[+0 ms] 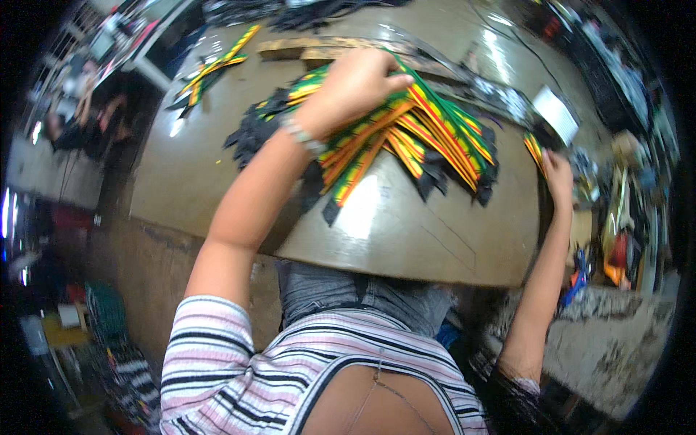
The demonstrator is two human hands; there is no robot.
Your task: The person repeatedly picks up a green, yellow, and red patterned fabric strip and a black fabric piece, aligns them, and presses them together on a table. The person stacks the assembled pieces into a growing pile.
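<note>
A fanned pile of striped straps (436, 123) in green, yellow, red and orange with black ends lies across the table. Over the top of this pile is my left hand (359, 85), its fingers curled and thumb pressed in against a green-edged strap; the pile partly hides the fingertips. A beaded bracelet (302, 138) circles that wrist. Out at the table's right edge, my right hand (557, 175) is closed on a short strap (534, 152) of the same yellow and dark pattern, which points up and left from the fingers.
More striped straps (217, 69) lie crossed at the far left of the table (406, 250). Wooden strips (290, 49) and shiny plastic (493, 100) lie behind the pile. A white card (556, 116) is at the right. Another person (83, 119) sits at the far left.
</note>
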